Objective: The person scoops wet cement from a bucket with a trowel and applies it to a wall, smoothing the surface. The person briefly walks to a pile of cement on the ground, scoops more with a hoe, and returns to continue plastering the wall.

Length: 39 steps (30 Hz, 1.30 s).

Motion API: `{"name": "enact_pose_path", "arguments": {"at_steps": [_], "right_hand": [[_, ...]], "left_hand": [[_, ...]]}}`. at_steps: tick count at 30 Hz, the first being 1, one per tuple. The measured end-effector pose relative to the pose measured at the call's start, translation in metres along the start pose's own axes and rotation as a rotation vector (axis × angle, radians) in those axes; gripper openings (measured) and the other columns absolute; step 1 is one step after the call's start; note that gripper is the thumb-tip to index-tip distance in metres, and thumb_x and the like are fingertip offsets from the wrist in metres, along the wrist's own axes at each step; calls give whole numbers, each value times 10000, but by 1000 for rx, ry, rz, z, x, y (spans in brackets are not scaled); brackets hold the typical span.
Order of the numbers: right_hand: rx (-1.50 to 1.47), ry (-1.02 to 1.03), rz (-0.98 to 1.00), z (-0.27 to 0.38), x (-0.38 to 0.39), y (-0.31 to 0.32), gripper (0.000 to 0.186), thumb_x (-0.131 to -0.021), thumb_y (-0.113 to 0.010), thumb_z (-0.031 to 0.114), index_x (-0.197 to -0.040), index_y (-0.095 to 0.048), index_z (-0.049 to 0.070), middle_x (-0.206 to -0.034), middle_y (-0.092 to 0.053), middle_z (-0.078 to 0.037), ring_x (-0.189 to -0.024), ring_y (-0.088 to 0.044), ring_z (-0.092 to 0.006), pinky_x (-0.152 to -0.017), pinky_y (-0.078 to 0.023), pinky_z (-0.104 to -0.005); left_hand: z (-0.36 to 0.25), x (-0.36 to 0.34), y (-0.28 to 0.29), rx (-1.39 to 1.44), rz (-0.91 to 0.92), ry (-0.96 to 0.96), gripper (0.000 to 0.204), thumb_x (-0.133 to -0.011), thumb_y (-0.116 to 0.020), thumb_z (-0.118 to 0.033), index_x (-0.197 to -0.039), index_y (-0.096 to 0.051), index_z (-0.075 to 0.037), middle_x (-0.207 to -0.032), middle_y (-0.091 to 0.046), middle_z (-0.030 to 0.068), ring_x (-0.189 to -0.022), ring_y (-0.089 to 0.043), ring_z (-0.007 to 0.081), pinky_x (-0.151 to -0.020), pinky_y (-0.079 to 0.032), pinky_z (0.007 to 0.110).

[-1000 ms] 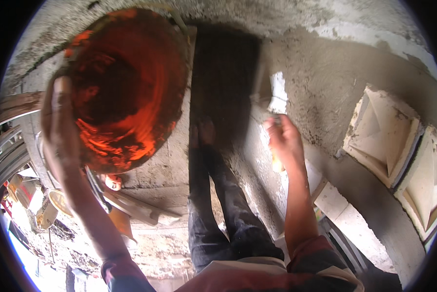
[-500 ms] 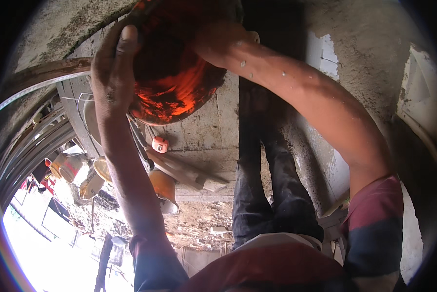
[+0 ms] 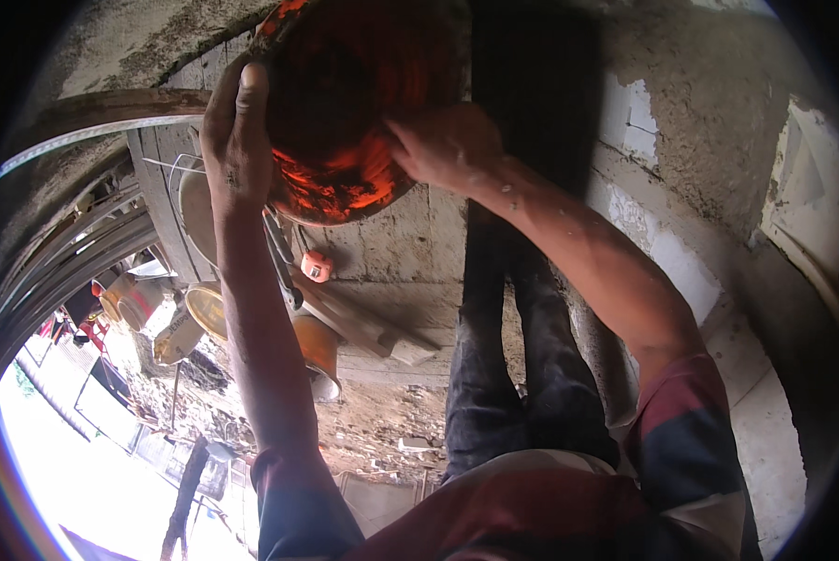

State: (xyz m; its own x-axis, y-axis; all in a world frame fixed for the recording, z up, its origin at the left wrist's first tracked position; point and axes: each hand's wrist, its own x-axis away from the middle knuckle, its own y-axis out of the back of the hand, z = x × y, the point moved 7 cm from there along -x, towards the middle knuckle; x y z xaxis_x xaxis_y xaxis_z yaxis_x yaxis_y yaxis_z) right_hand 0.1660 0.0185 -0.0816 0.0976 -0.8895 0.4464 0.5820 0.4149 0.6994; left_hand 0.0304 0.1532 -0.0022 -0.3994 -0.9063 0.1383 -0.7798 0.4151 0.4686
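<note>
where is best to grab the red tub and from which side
Probably by the rim of the red tub, from the left, where the left hand is: its round mouth faces the camera, so a thumb could hook inside, fingers outside. The right hand crowds the mouth's lower right.

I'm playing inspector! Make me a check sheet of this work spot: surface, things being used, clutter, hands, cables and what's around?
Surface: stained, dirty planks.
Things in use: a big orange-red bucket, its open mouth facing the camera, dark streaks inside.
Clutter: a small orange-red case, maybe a tape measure; wooden strips; an orange tub.
Hands: left hand grips the bucket's rim; right hand reaches in at its mouth, and whether it holds anything is hidden.
Cables: nothing seen for certain.
Surroundings: a rough grey wall on the right; bright light at lower left.
</note>
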Motion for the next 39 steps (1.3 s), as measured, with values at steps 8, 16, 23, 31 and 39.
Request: {"name": "enact_pose_path", "arguments": {"at_steps": [8, 16, 23, 31, 39], "right_hand": [[312, 219, -85, -33, -3, 36, 238, -989, -554, 294, -1035, -676, 95, -804, -712, -130, -687, -702, -315, -610, -580, -455], [216, -176, 312, -45, -10, 60, 333, -1001, -536, 267, -973, -716, -12, -857, -721, -174, -718, -715, -306, -667, -588, -449], [469, -73, 119, -75, -25, 36, 277, -977, -551, 202, -892, -747, 26, -977, -740, -177, -964, -720, -334, -797, -597, -450], [-306, 65, -19, -71, -11, -33, 353, -927, -681, 356, -1032, -692, 19, -842, -720, -154, -783, -714, -334, -720, -571, -422], [-152, -20, -153, -73, -3, 12, 321, -847, -716, 268, -1079, -661, 54, -821, -701, -196, -800, -709, -375, -703, -563, -454]], "left_hand": [[-16, 8, -15, -7, 11, -41, 482, -1039, -575, -394, -1323, -622, -8, -1212, -680, 105, -1130, -611, 188, -1014, -446, 327], [-16, 11, -34, -93, -52, -219, 449, -1025, -584, -390, -1279, -645, -24, -1195, -677, 171, -1141, -635, 315, -1013, -470, 391], [-38, 23, -48, -45, -47, -175, 457, -1049, -560, -344, -1344, -609, 1, -1273, -660, 122, -1212, -586, 207, -1078, -404, 340], [-7, 21, -16, 111, -22, -23, 499, -1049, -544, -411, -1357, -592, -20, -1156, -689, 120, -1111, -620, 183, -992, -477, 349], [7, -10, 23, 82, -62, 24, 447, -1062, -537, -368, -1278, -619, 15, -1114, -659, 68, -1047, -581, 139, -948, -450, 279]]}}
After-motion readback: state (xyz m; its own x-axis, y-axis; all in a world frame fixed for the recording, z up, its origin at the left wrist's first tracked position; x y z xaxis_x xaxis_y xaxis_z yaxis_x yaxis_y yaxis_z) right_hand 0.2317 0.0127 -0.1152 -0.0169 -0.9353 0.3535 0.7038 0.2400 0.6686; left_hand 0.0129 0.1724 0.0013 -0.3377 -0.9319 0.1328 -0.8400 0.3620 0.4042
